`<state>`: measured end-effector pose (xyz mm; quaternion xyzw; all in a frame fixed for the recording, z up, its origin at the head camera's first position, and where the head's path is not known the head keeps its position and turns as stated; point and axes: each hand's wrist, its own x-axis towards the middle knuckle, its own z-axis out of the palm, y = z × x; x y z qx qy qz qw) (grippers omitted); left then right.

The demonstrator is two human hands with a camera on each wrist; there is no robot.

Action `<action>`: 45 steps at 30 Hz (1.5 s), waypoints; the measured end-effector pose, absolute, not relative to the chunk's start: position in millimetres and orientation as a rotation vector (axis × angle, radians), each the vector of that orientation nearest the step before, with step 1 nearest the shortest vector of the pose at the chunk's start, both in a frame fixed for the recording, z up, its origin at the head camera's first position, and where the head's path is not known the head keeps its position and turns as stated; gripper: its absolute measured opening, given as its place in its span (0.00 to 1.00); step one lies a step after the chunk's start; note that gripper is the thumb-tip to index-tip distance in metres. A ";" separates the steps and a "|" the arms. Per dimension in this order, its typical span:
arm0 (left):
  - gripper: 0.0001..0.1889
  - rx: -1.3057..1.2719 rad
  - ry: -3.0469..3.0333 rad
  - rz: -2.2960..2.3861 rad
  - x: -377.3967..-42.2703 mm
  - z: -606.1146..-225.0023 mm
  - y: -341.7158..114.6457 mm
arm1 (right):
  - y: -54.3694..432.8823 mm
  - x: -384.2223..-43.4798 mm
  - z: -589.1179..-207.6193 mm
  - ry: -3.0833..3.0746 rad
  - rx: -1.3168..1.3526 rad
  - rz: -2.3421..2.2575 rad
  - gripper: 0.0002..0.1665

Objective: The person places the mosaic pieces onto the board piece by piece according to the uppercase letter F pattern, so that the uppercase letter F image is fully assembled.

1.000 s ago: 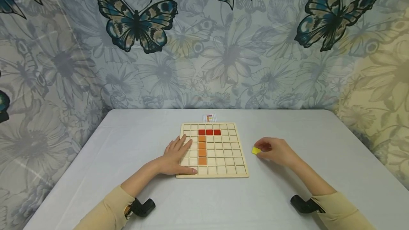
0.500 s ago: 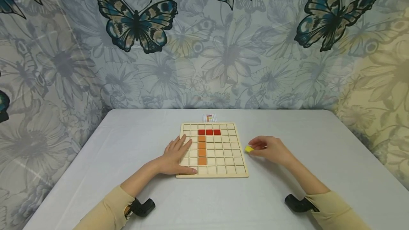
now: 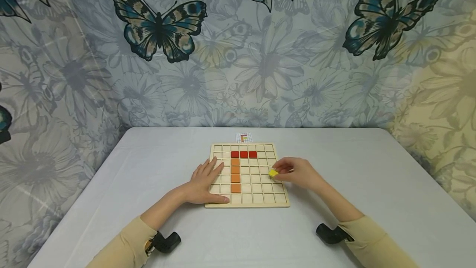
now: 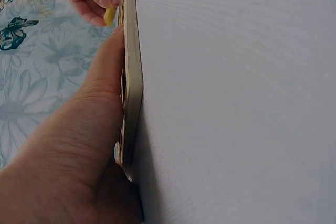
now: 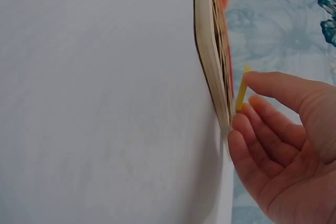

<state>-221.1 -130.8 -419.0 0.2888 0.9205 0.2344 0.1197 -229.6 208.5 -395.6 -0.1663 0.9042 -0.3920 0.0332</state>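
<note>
A wooden grid board (image 3: 264, 197) lies in the middle of the table. In its cells sit a row of red square tiles (image 3: 243, 154) and, below the left one, a column of orange square tiles (image 3: 235, 178). My left hand (image 3: 202, 183) rests with spread fingers on the board's left side, thumb along the front-left corner. Between thumb and fingers my right hand (image 3: 297, 173) pinches a yellow square tile (image 3: 273, 173), over the board's right part. The right wrist view shows that yellow tile (image 5: 242, 88) edge-on, close above the board surface.
Behind the board's far edge lies a small printed pattern card (image 3: 243, 137). A white cloth covers the table (image 3: 167, 148), whose far edge meets a wall hanging (image 3: 260, 73) with butterflies and flowers. Each wrist carries a black camera (image 3: 167, 242).
My right hand has moved left with the yellow tile, from beside the board to over its right columns. The left hand and the board have stayed in place.
</note>
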 end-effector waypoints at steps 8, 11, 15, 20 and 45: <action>0.58 0.842 2.693 0.682 -221.8 -421.0 -131.2 | 188.6 -233.7 -394.9 2.753 -0.577 -1.224 0.15; 0.58 0.842 2.695 0.681 -221.8 -421.0 -131.2 | 181.6 -235.5 -395.3 2.747 -0.592 -1.217 0.14; 0.58 0.842 2.698 0.680 -222.0 -420.7 -131.3 | 172.0 -238.0 -395.5 2.749 -0.638 -1.195 0.12; 0.57 0.835 2.701 0.670 -222.2 -420.1 -131.1 | 159.1 -242.2 -395.2 2.751 -0.704 -1.179 0.11; 0.57 0.825 2.691 0.677 -221.9 -419.5 -130.8 | 132.7 -251.0 -394.3 2.748 -0.899 -1.093 0.11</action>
